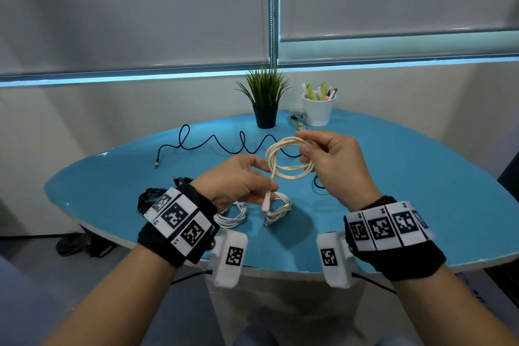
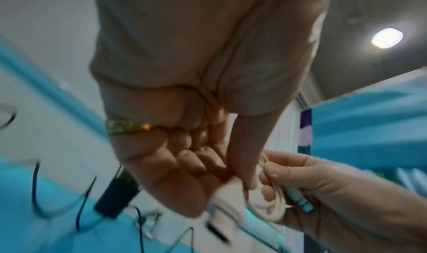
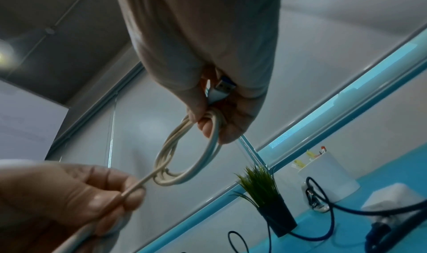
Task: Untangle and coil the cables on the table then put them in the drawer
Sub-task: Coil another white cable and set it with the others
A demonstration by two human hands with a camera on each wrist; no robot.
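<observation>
A cream cable (image 1: 289, 160) is wound into several loops above the blue table (image 1: 421, 199). My right hand (image 1: 331, 160) grips the loops (image 3: 184, 158) together with the USB plug (image 3: 221, 90). My left hand (image 1: 241, 185) pinches the free end of that cable (image 3: 138, 185), and its pale plug (image 1: 266, 202) hangs below the fingers. A long black cable (image 1: 213, 140) lies in waves across the far side of the table. A coiled black cable (image 1: 148, 196) sits at the left, and two white coiled cables (image 1: 233, 213) (image 1: 278, 211) lie under my hands.
A potted plant (image 1: 265, 98) and a white cup of pens (image 1: 318, 107) stand at the table's far edge, with a small plug (image 1: 297, 116) beside them. White blinds cover the window behind. No drawer is in view.
</observation>
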